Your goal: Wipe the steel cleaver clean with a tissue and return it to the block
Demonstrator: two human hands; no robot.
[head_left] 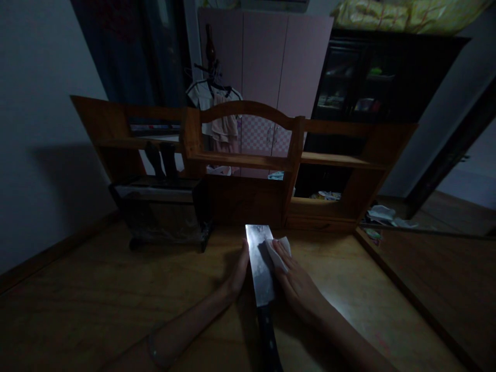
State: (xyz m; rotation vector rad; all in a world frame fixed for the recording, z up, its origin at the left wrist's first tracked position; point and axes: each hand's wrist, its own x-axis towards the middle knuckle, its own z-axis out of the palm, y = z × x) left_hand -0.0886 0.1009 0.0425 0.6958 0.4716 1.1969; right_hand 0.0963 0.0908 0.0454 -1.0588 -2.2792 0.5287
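Note:
A cleaver (260, 268) with a broad, shiny blade lies before me, its black handle (268, 336) pointing toward my body. Along the blade's left edge is my left hand (238, 274), closed on it, with most of its fingers hidden behind the steel. My right hand (292, 276) grips a folded white tissue or cloth (285, 245) and presses it on the right side of the blade. Whether the blade rests on the table or is raised slightly, I cannot tell.
Beyond my hands, on the wooden table (96, 299), a dark knife block (163, 222) holds black-handled knives (169, 160). A wooden shelf unit (248, 161) runs along the back edge. Low wooden edging (403, 289) borders the table's right side. A wall (46, 144) stands at left.

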